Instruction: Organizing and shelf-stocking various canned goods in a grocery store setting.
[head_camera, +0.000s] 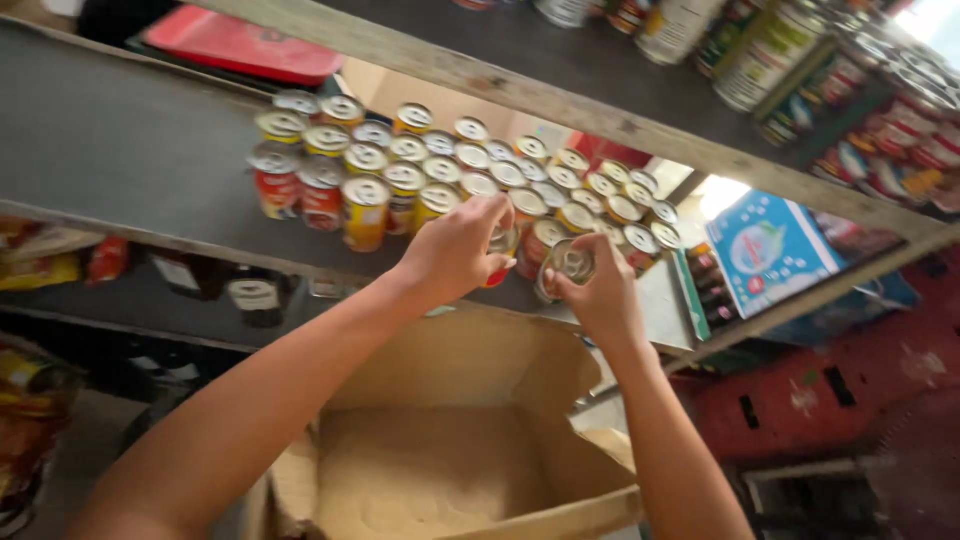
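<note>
Shop shelving fills the view, and a dark shelf (130, 150) carries a tight cluster of tins (450, 175) toward its front edge. Each hand grips one tin at that edge: the left hand (455, 250) is clasped over a red-labelled tin (503, 245), the right hand (603, 295) holds a silver-topped tin (568, 265) tipped with its lid toward the person. Both sit just beside the cluster's front row, the right one nearer the shelf's edge. An open cardboard box (450, 440) lies below.

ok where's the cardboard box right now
In the head view the open cardboard box sits bottom centre, below the shelf of cans, between the person's forearms.
</note>
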